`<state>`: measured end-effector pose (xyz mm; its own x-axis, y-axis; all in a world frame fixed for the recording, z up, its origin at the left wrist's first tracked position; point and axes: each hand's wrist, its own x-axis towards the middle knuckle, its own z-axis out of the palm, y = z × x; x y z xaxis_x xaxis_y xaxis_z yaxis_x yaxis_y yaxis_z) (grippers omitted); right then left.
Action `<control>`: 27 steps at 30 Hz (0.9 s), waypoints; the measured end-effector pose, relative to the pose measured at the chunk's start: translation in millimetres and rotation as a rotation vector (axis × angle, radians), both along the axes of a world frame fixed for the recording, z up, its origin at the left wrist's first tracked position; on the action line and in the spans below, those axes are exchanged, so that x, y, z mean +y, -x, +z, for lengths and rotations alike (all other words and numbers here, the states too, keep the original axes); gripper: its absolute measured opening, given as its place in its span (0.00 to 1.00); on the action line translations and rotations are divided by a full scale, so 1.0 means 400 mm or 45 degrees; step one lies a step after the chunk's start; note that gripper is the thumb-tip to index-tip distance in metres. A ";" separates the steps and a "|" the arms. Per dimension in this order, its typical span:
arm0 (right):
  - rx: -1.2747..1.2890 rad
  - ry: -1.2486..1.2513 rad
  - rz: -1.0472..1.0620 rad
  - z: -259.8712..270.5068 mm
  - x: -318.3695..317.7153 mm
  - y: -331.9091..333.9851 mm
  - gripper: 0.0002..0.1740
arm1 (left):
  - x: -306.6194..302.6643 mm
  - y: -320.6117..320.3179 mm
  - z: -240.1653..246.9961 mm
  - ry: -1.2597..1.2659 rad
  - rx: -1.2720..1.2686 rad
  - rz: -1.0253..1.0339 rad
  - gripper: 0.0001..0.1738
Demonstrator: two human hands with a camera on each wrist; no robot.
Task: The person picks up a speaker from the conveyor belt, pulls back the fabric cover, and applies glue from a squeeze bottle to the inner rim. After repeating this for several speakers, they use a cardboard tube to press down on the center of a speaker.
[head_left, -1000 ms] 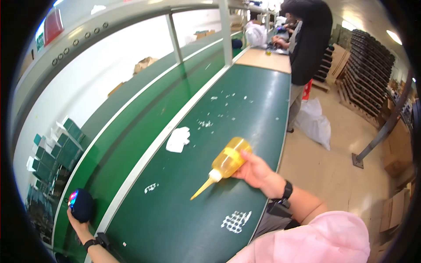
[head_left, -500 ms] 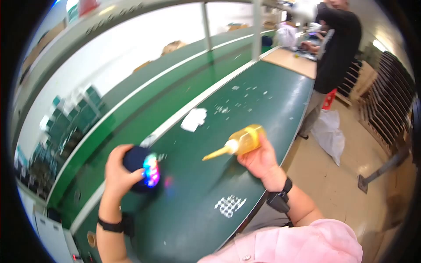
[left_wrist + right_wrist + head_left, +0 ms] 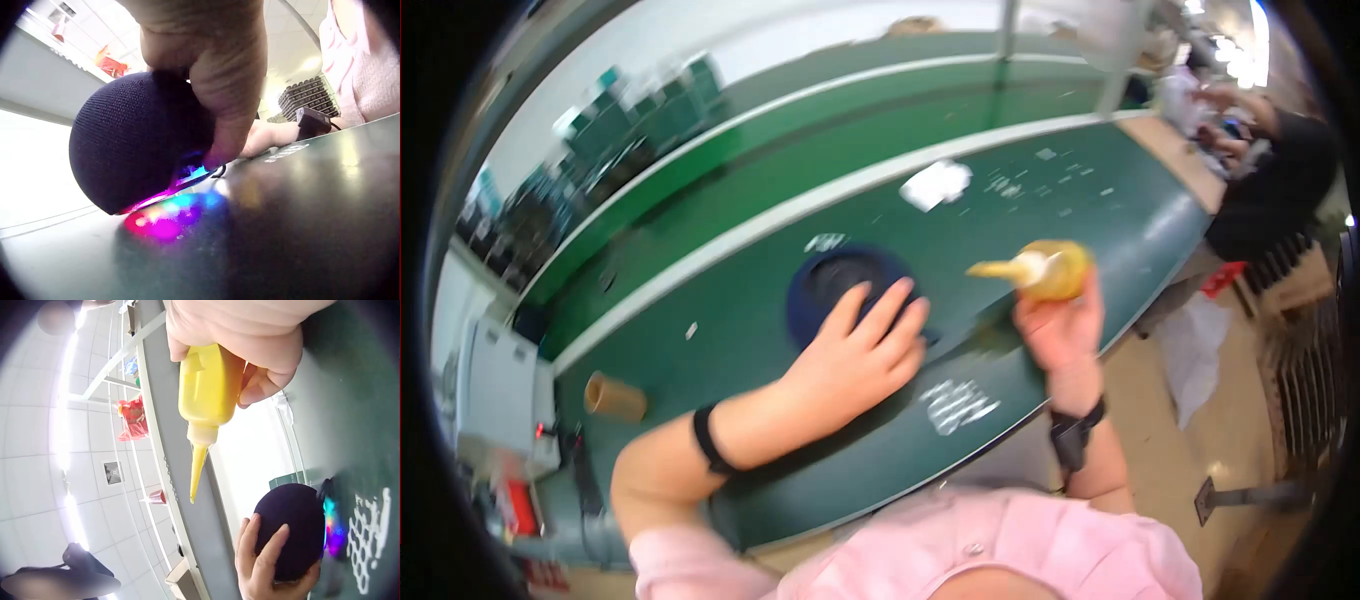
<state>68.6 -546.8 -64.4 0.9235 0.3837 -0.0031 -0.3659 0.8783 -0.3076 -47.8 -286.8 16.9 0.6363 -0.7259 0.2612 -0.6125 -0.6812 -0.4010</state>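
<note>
A dark blue round speaker with a mesh cover (image 3: 805, 305) is in my left hand (image 3: 855, 350), thumb and fingers spread round its sides. In the left wrist view, its lit face (image 3: 165, 197) points down, tilted close over the green bench top, and coloured light reflects there. A short dark cord shows by its edge. My right hand (image 3: 1063, 335) grips a yellow squeeze bottle (image 3: 1055, 272) above the bench, to the right of the speaker. The bottle's tapered nozzle (image 3: 199, 472) points toward the left hand's side.
White honeycomb-like residue (image 3: 958, 404) marks the bench near its front edge. A crumpled white sheet (image 3: 937, 185) and scattered white flecks lie farther back. A cardboard tube (image 3: 614, 397) is at the left. Beyond a pale rail runs a green belt; a person (image 3: 1270, 190) works at the far right.
My left hand has brought the speaker from the belt at the left over the bench and turned its lit face down. The bottle stays in my right hand; the head view has swung left.
</note>
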 end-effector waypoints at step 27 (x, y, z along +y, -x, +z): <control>-0.055 0.152 -0.019 0.014 0.010 0.017 0.24 | 0.091 -0.049 0.104 1.047 0.657 0.850 0.19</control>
<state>62.0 -542.7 -58.7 0.9294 0.3690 -0.0078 -0.3371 0.8398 -0.4255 -28.3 -250.6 58.4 0.9937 0.0579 0.0957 0.0024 -0.8665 0.4991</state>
